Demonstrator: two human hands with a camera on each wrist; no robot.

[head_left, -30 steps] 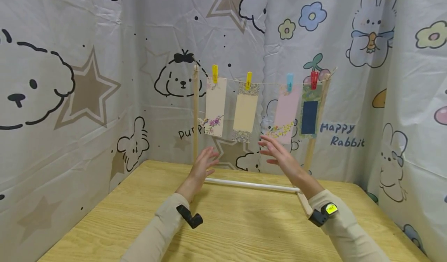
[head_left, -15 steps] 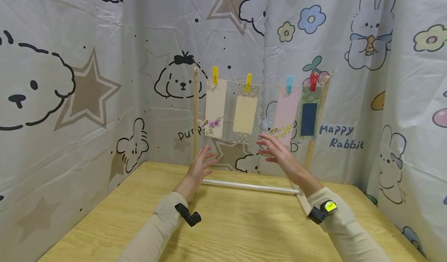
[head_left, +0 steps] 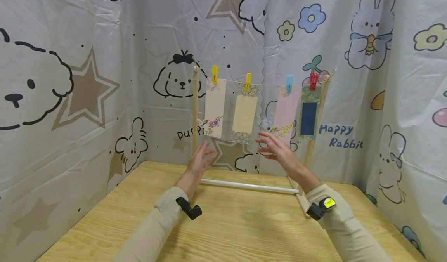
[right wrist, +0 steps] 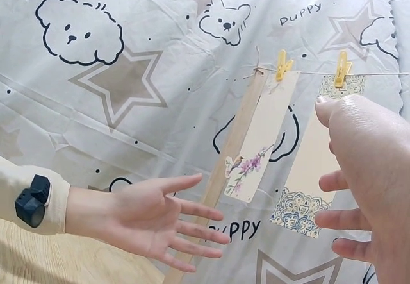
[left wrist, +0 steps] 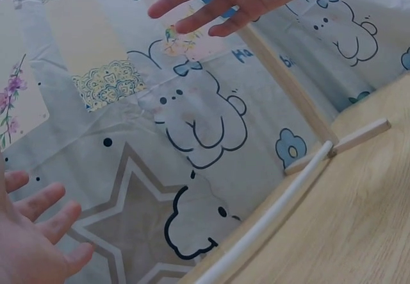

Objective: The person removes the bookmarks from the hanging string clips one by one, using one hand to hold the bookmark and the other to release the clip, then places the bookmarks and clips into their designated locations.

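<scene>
My left hand hovers over the table with its fingers spread, below a white bookmark with purple blossoms. Fingers relaxed and apart, my right hand is raised in front of the lower edge of a pink bookmark. Both hands hold nothing. Between them hangs a cream bookmark with patterned ends. A green bookmark with a navy panel is at the far right. Yellow clothespins, a blue clothespin and a red clothespin clip the bookmarks to a string.
The string spans a left wooden post and a right wooden post. A white rod joins the posts low down, and a wooden foot is not clearly visible. Printed curtains enclose the wooden table.
My left hand has drifted slightly left, and my right hand slightly up and left. The bookmarks and clothespins hang as before.
</scene>
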